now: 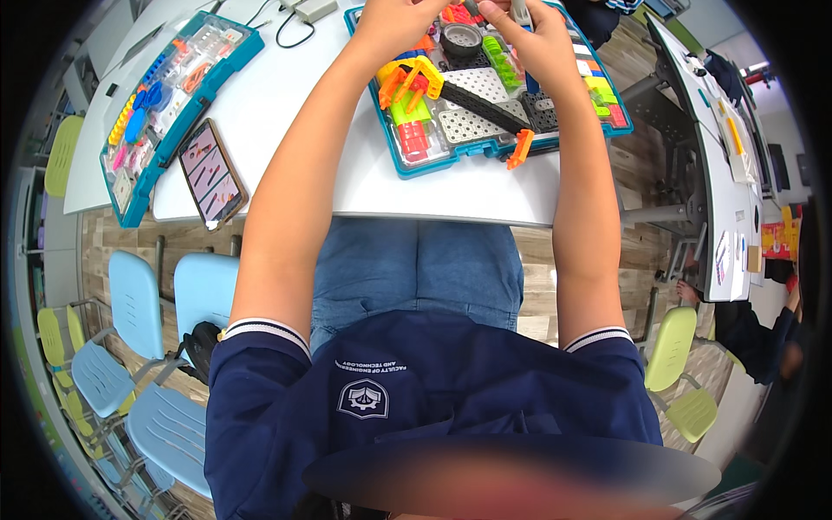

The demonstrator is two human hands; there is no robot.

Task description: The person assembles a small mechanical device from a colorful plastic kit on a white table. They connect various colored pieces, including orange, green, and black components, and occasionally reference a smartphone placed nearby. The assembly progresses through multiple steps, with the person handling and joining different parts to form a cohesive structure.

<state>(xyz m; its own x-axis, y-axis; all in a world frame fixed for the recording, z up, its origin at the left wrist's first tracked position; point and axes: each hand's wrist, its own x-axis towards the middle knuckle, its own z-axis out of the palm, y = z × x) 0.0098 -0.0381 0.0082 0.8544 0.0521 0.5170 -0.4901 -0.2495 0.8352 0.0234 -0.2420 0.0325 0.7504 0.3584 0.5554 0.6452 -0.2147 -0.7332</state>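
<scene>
A small grey part [521, 12] is pinched by the right hand [529, 39] at the top edge, about 12 o'clock. The left hand [394, 24] is curled beside it, but what it holds cannot be told. Both hands are held over an open teal tray [416, 165] of coloured pieces on the white desk [295, 113]. A black wheel [461, 40] lies between the hands. A phone [212, 173] is seen at 9 o'clock from the tray.
</scene>
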